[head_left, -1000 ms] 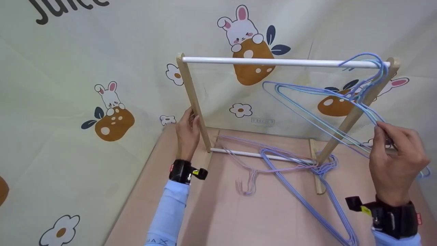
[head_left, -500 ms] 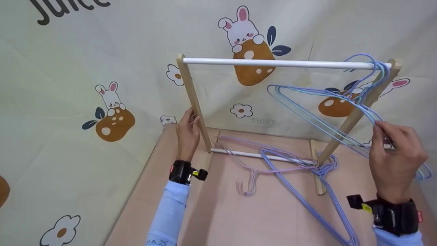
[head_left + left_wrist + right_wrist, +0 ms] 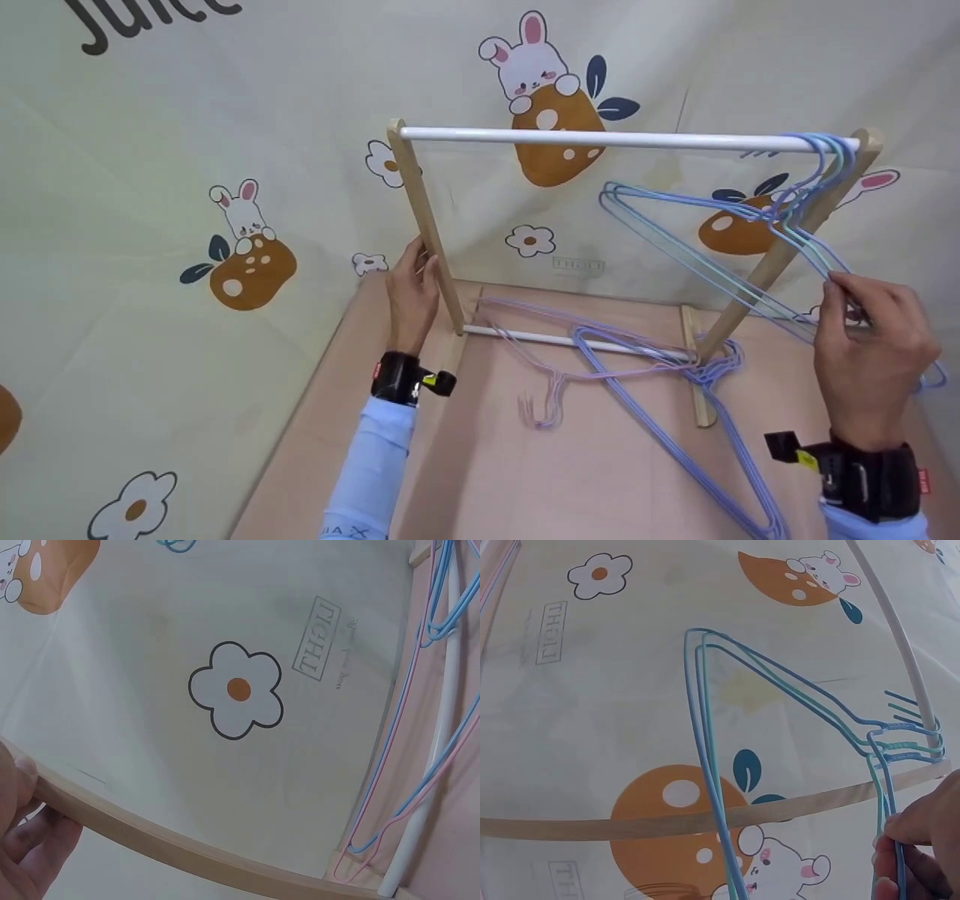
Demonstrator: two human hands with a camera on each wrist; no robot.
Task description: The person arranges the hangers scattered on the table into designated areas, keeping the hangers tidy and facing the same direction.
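Observation:
A wooden-sided rack has a white top rail [image 3: 600, 138]. My left hand [image 3: 411, 296] grips the rack's left wooden post [image 3: 424, 214]; in the left wrist view, thumb and fingers lie on opposite sides of it. Several wire hangers [image 3: 705, 720], blue and teal, hang by their hooks at the rail's right end, close together. My right hand [image 3: 874, 349] pinches the right shoulder of the front blue hanger [image 3: 889, 784], whose hook sits over the rail. The lower right part of these hangers is hidden behind my right hand.
Pink hangers [image 3: 555, 375] and blue-purple hangers [image 3: 652, 424] lie across the rack's lower white bar [image 3: 517, 337] and the pink surface [image 3: 585, 480]. A wall covering [image 3: 315, 112] with rabbit prints stands close behind the rack.
The front blue hanger's hook has come down from above the rail onto it, slightly to the right beside the other hooks. My left hand has stayed on the post.

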